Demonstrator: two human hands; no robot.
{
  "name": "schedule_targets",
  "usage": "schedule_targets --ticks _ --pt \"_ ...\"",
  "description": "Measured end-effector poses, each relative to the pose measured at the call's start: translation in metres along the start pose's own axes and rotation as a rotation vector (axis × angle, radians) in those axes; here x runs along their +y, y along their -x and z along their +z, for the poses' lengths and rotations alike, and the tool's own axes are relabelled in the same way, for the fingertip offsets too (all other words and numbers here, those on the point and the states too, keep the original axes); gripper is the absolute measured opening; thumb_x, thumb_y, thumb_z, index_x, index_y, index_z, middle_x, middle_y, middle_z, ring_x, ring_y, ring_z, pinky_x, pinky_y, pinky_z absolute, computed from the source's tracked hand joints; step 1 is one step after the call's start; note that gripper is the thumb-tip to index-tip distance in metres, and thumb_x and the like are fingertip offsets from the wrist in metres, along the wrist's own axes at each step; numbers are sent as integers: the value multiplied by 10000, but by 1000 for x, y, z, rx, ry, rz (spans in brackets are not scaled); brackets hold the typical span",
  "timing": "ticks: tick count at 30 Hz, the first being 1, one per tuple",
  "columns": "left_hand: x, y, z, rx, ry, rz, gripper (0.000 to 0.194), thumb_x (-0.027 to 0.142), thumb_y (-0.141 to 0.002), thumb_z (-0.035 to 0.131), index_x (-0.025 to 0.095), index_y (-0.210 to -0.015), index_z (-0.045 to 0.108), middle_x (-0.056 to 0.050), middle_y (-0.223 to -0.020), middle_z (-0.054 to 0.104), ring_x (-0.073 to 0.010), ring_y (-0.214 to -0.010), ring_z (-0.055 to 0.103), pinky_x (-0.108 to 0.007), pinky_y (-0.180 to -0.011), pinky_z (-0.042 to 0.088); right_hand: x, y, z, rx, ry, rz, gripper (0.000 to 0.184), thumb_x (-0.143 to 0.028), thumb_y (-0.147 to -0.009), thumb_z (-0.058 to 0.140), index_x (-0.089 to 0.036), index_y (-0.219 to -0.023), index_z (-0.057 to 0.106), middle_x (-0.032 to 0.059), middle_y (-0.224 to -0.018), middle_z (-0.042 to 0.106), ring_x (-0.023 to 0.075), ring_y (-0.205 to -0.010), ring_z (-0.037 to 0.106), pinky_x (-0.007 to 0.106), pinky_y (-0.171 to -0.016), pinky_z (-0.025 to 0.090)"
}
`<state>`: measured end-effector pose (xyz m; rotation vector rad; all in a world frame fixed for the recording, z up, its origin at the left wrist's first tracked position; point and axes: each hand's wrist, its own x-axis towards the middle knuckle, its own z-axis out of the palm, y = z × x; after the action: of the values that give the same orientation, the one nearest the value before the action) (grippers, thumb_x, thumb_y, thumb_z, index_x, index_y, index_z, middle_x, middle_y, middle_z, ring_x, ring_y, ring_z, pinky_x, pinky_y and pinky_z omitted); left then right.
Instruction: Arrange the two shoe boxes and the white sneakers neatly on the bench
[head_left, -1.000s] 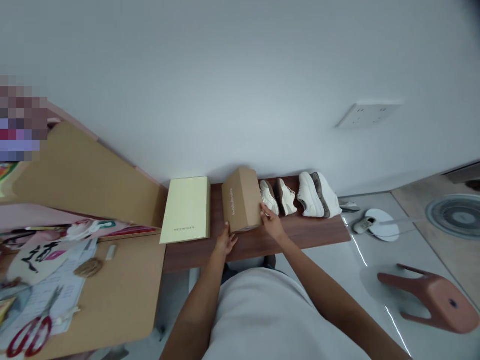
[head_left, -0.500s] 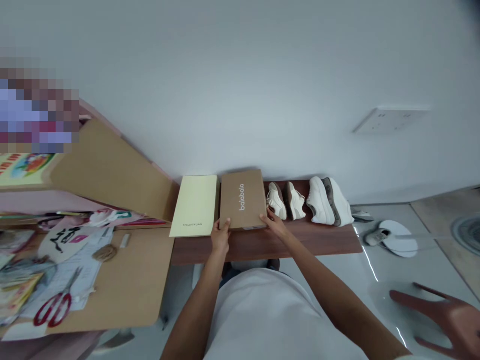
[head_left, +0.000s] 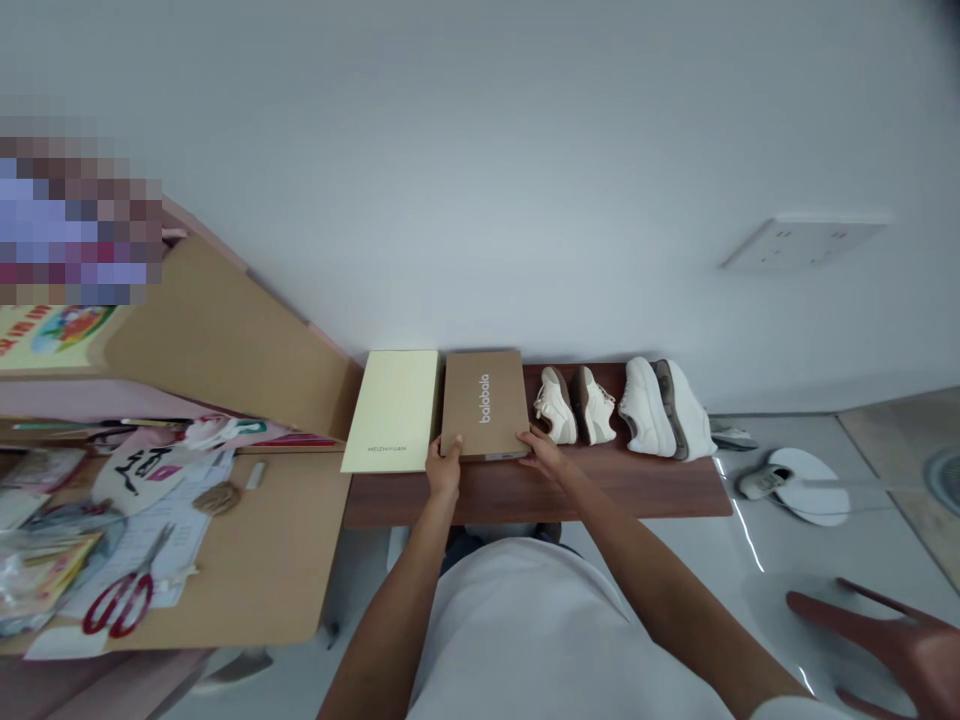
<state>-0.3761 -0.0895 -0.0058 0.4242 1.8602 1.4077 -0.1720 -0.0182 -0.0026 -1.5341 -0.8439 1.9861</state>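
Observation:
A brown shoebox (head_left: 486,400) marked "balabala" lies on the dark wooden bench (head_left: 540,497), close to the wall. My left hand (head_left: 444,466) grips its front left corner, thumb on top. At the front right corner my right hand (head_left: 544,450) holds the box's edge, with the fingers partly hidden. Left of it lies a pale yellow shoebox (head_left: 394,410). To the right stand a pair of small beige sneakers (head_left: 556,405) and a larger pair of white shoes (head_left: 647,408).
On the left, a desk (head_left: 274,560) bears red-handled scissors (head_left: 120,603), papers and a cap-like white item (head_left: 142,475). A reddish-brown stool (head_left: 885,640) stands at the lower right. Another shoe (head_left: 761,482) is on the floor near a white disc (head_left: 814,490). A socket plate (head_left: 810,243) is on the wall.
The brown shoebox's tilted far edge has come down level beside the yellow box, uncovering more bench near the small sneakers. Both hands still hold it. The view has shifted slightly.

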Motion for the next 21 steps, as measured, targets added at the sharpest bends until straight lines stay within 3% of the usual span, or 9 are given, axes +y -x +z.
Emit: schedule_targets --ticks 15,19,21 --pt "-1 -5 10 45 -102 31 358 349 -810 731 209 -1137 686 -120 -1152 733 -275 -1180 652 -426 -1086 438 2 -15 9 80 27 67 607 -353 -812 576 -363 -1416 515 37 -1380 633 247 -1269 583 537 -1030 476" --pt "7 -6 13 72 -154 26 362 359 -823 704 207 -1151 674 -131 -1178 721 -297 -1252 618 -438 -1096 435 -3 -16 10 34 101 -12 588 -404 -812 619 -338 -1392 548 26 -1354 661 258 -1284 580 551 -1082 434" --pt "13 -4 14 46 -151 15 439 356 -834 690 188 -1236 634 -163 -1302 663 -314 -1353 535 -456 -1153 374 -6 -14 6 31 177 -88 581 -439 -782 676 -298 -1342 606 44 -1338 677 281 -1318 555 550 -1129 389"
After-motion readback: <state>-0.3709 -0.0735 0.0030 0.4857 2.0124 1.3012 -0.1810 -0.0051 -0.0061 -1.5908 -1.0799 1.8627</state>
